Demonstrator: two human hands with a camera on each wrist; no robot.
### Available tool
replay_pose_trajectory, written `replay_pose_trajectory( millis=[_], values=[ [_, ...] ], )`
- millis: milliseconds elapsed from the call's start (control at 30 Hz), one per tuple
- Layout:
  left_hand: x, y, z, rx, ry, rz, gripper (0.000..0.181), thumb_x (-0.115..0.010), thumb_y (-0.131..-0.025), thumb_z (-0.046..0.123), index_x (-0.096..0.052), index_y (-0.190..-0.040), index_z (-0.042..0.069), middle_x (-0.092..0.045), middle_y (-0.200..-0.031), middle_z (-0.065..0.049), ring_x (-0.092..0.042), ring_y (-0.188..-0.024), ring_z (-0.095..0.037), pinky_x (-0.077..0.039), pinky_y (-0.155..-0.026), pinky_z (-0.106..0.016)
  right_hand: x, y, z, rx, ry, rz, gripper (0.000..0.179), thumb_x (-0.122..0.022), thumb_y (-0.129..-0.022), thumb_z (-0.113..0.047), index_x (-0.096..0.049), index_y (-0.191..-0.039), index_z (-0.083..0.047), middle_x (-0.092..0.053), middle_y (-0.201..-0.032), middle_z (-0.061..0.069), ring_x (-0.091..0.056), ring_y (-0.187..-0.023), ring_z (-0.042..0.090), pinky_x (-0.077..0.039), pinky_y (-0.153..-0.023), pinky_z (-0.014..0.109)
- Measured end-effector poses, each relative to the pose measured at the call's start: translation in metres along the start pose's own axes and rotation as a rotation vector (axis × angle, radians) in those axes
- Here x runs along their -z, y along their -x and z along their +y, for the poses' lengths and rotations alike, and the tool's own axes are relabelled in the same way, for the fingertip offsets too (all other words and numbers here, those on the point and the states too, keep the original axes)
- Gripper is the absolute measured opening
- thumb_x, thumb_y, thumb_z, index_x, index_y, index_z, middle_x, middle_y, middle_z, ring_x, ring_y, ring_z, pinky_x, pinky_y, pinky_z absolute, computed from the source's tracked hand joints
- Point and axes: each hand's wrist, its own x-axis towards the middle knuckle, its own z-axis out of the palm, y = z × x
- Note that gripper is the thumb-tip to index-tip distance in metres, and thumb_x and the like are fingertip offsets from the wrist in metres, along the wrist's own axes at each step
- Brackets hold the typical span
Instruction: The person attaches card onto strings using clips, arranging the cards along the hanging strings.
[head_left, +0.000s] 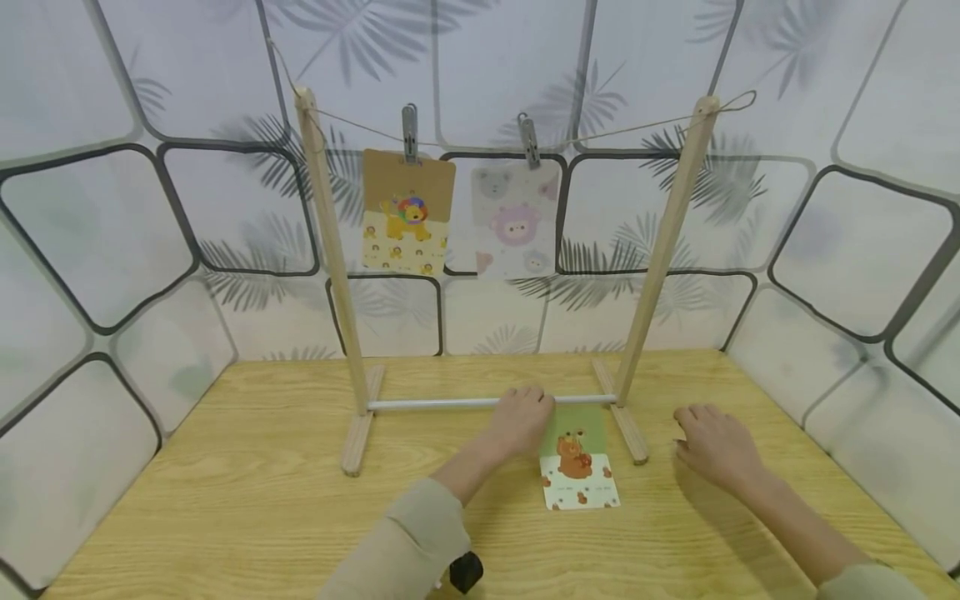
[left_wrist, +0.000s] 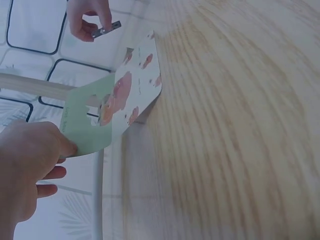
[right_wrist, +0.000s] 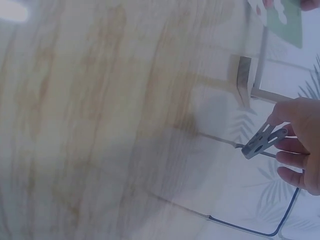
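Note:
My left hand point(head_left: 523, 421) pinches the top corner of a green and white bear card point(head_left: 576, 467), thumb on its printed face in the left wrist view. The card's lower part slants down close over the wooden table. To its right, my right hand point(head_left: 718, 446) is raised over the table and holds a grey metal clothespin point(right_wrist: 261, 141) between thumb and fingers. On the string above, a clothespin point(head_left: 409, 133) grips a brown lion card point(head_left: 408, 218), and another clothespin point(head_left: 529, 140) grips a pale card with a purple animal face point(head_left: 516, 223).
The string point(head_left: 622, 132) runs between two wooden posts point(head_left: 327, 242) with flat feet on the table point(head_left: 247, 500). A white rod point(head_left: 435, 404) joins the posts low down. Patterned fabric walls point(head_left: 90, 250) enclose the table. A small black object point(head_left: 466, 572) shows beside my left sleeve.

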Motion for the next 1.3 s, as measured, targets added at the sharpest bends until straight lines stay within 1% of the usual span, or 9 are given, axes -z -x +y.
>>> replay_pose_trajectory(
  millis=[67, 333, 467, 567, 667, 800, 900, 1133, 1300],
  values=[
    [0.002, 0.000, -0.001, 0.001, -0.017, 0.031, 0.019, -0.055, -0.086, 0.007, -0.060, -0.105, 0.010, -0.053, -0.090, -0.001, -0.052, -0.086, -0.016, -0.044, -0.080, -0.028, 0.000, 0.000, 0.000, 0.014, 0.014, 0.028, 0.027, -0.074, -0.067, -0.006, -0.059, -0.088, 0.003, -0.055, -0.078, 0.011, -0.054, -0.069, 0.028, -0.045, -0.051, 0.035],
    [0.006, 0.002, -0.003, -0.030, -0.046, 0.124, 0.019, -0.056, -0.085, 0.006, -0.062, -0.102, 0.012, -0.055, -0.089, 0.001, -0.052, -0.085, -0.013, -0.042, -0.077, -0.025, 0.000, -0.003, 0.000, 0.026, 0.024, 0.102, 0.024, -0.072, -0.065, -0.006, -0.058, -0.084, 0.000, -0.053, -0.075, 0.009, -0.053, -0.067, 0.028, -0.042, -0.051, 0.036],
    [0.010, 0.001, -0.003, -0.051, -0.085, 0.186, 0.015, -0.057, -0.085, 0.007, -0.064, -0.096, 0.012, -0.056, -0.085, 0.002, -0.052, -0.081, -0.012, -0.042, -0.072, -0.023, 0.001, -0.006, 0.000, 0.067, 0.034, 0.191, 0.021, -0.069, -0.063, -0.004, -0.057, -0.081, -0.001, -0.053, -0.072, 0.008, -0.051, -0.062, 0.026, -0.038, -0.048, 0.035],
    [0.015, -0.001, -0.005, -0.057, -0.098, 0.222, 0.014, -0.057, -0.084, 0.006, -0.065, -0.093, 0.012, -0.057, -0.083, 0.002, -0.052, -0.077, -0.012, -0.043, -0.070, -0.022, 0.002, -0.010, 0.001, 0.119, 0.044, 0.272, 0.024, -0.069, -0.061, -0.004, -0.058, -0.082, 0.001, -0.055, -0.073, 0.010, -0.053, -0.063, 0.028, -0.041, -0.048, 0.038],
    [0.021, -0.003, -0.007, -0.052, -0.095, 0.234, 0.014, -0.056, -0.085, 0.006, -0.065, -0.093, 0.012, -0.059, -0.084, 0.001, -0.053, -0.079, -0.013, -0.044, -0.073, -0.023, 0.002, -0.014, 0.000, 0.153, 0.045, 0.333, 0.028, -0.069, -0.061, -0.005, -0.059, -0.085, 0.003, -0.057, -0.076, 0.013, -0.056, -0.066, 0.031, -0.044, -0.051, 0.042],
    [0.030, -0.007, -0.009, -0.038, -0.108, 0.239, 0.013, -0.056, -0.087, 0.009, -0.066, -0.094, 0.012, -0.059, -0.086, 0.001, -0.053, -0.081, -0.013, -0.043, -0.077, -0.024, 0.003, -0.018, -0.001, 0.177, 0.032, 0.372, 0.029, -0.067, -0.062, -0.007, -0.061, -0.088, 0.004, -0.059, -0.079, 0.015, -0.058, -0.069, 0.033, -0.045, -0.053, 0.044],
    [0.036, -0.009, -0.009, -0.034, -0.122, 0.235, 0.012, -0.057, -0.087, 0.009, -0.066, -0.094, 0.013, -0.058, -0.084, 0.002, -0.052, -0.079, -0.012, -0.041, -0.075, -0.023, 0.003, -0.020, -0.003, 0.192, 0.022, 0.380, 0.029, -0.066, -0.062, -0.007, -0.061, -0.088, 0.005, -0.060, -0.080, 0.015, -0.058, -0.070, 0.033, -0.045, -0.054, 0.044],
    [0.044, -0.011, -0.007, -0.014, -0.123, 0.187, 0.014, -0.057, -0.086, 0.010, -0.066, -0.097, 0.013, -0.059, -0.088, 0.002, -0.053, -0.083, -0.012, -0.042, -0.078, -0.024, 0.007, -0.024, -0.004, 0.217, 0.024, 0.389, 0.031, -0.066, -0.063, -0.007, -0.060, -0.091, 0.006, -0.058, -0.082, 0.016, -0.056, -0.073, 0.035, -0.044, -0.056, 0.045],
    [0.048, -0.012, -0.007, -0.012, -0.130, 0.206, 0.014, -0.056, -0.088, 0.012, -0.067, -0.096, 0.014, -0.061, -0.090, 0.002, -0.054, -0.084, -0.013, -0.042, -0.081, -0.026, 0.009, -0.025, -0.004, 0.269, 0.045, 0.420, 0.028, -0.062, -0.064, -0.004, -0.059, -0.090, 0.006, -0.058, -0.082, 0.018, -0.056, -0.073, 0.036, -0.044, -0.054, 0.045]
  ],
)
